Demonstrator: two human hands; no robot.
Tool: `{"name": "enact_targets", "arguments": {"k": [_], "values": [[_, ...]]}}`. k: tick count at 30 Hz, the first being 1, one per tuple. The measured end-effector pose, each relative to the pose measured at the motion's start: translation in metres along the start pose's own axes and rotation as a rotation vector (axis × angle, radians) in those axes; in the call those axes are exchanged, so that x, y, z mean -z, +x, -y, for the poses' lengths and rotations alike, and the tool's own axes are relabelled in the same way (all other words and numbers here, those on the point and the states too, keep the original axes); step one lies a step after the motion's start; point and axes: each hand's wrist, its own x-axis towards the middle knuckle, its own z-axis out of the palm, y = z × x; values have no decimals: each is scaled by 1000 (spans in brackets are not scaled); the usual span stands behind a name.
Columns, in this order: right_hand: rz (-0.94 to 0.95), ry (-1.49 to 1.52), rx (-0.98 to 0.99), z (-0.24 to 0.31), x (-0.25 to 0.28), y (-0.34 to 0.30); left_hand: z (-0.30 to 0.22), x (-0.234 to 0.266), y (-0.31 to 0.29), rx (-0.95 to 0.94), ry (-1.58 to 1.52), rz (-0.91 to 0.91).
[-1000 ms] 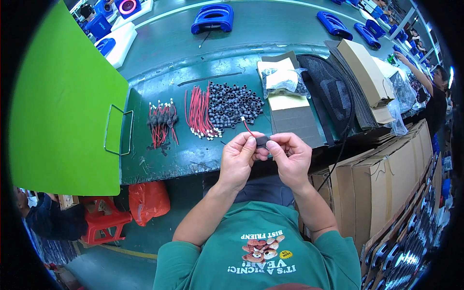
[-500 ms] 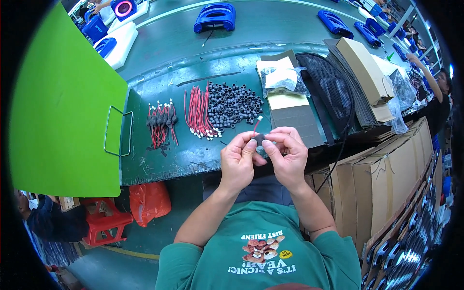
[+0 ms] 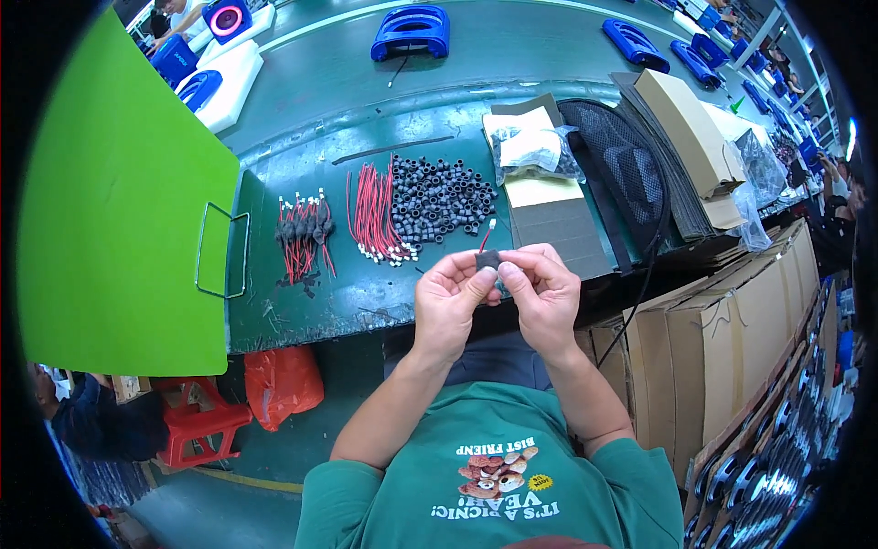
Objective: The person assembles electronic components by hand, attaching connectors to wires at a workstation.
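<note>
Between both hands is a small dark grey foam pad [image 3: 488, 260], from which a red wire [image 3: 484, 241] with a white connector [image 3: 492, 224] sticks up. My left hand [image 3: 446, 302] pinches the pad's left side. On its right side, the thumb and fingers of my right hand [image 3: 549, 302] press too. Ahead on the green bench lie a row of red wires [image 3: 372, 212] with white connectors and a heap of short black cylindrical parts [image 3: 446, 197]. Farther left is a bunch of wires with dark wrapped middles [image 3: 305, 229].
Dark foam sheets [image 3: 560, 233] and a black mesh piece [image 3: 622, 169] lie to the right, by tall cardboard boxes [image 3: 713, 366]. A bright green panel [image 3: 128, 210] with a wire handle [image 3: 224, 247] stands left. Beyond, a blue housing [image 3: 411, 32] sits on the line.
The foam pad now shows a flatter, squarer face between my fingers. Both thumbs have shifted slightly on it. At the far right, a person's raised arm has come down.
</note>
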Motion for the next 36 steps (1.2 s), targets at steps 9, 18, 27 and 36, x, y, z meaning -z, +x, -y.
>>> {"name": "enact_targets", "arguments": {"k": [9, 18, 27, 36], "values": [[45, 33, -12, -5, 3, -2, 2, 2, -8, -71, 100, 80], [152, 188, -221, 0, 10, 2, -4, 3, -13, -48, 228, 191], [274, 372, -330, -13, 14, 7, -9, 12, -13, 289, -51, 237], [257, 353, -188, -23, 6, 4, -11, 22, -11, 395, -79, 312]]}}
